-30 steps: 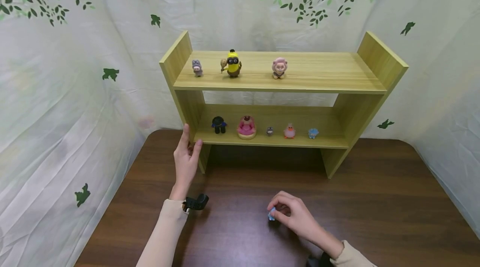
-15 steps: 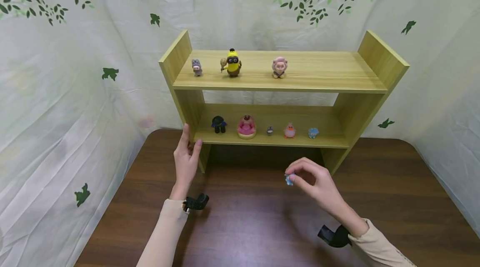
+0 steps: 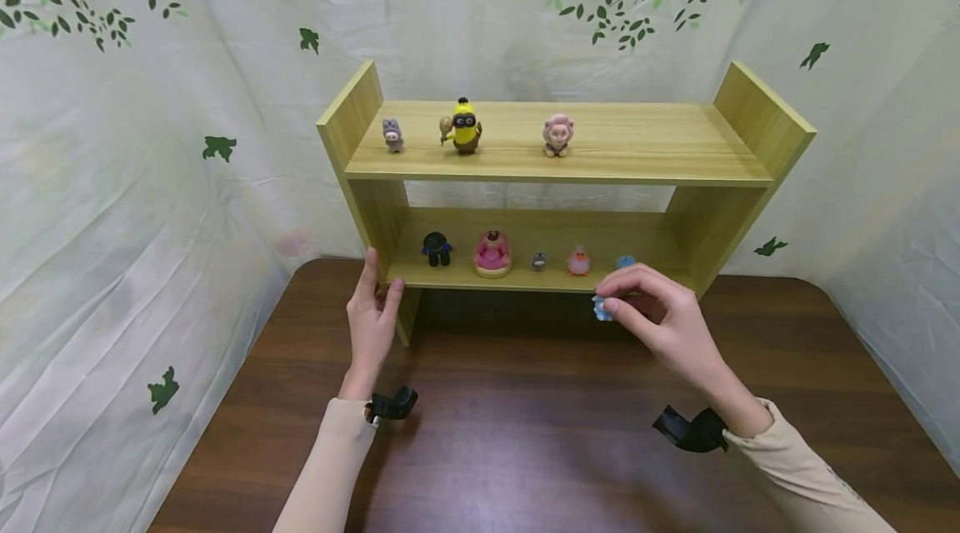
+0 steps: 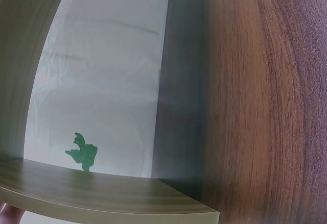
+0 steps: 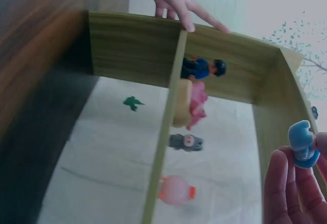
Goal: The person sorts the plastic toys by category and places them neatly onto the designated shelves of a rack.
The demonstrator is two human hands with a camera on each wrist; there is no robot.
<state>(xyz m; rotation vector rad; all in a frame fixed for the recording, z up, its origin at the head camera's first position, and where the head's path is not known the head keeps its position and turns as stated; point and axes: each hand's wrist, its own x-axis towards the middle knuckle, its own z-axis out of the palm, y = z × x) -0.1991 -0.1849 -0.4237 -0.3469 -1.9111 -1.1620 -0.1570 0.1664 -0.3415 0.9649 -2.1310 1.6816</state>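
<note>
My right hand [image 3: 671, 321] pinches a small light-blue figurine [image 3: 602, 308] between thumb and fingertips, in front of the lower shelf board [image 3: 480, 286] near its right end. In the right wrist view the blue figurine [image 5: 302, 145] shows a curled top, with fingers behind it. Another blue figurine [image 3: 626, 261] stands on that board, partly hidden behind the right hand. My left hand [image 3: 369, 333] rests against the left side panel [image 3: 366, 204] of the wooden shelf, index finger straight up and thumb at the lower board's front edge.
Along the lower board stand a dark figurine [image 3: 437, 249], a pink bear [image 3: 492, 254], a tiny grey figurine [image 3: 538, 261] and a pink duck [image 3: 578, 261]. Above are a grey figurine [image 3: 393, 136], a yellow minion [image 3: 465, 127] and a pink figurine [image 3: 557, 136]. The brown table [image 3: 487, 416] lies below.
My right hand has lifted the blue figurine off the table and carried it forward and right to the lower board's front. The left hand has stayed in place.
</note>
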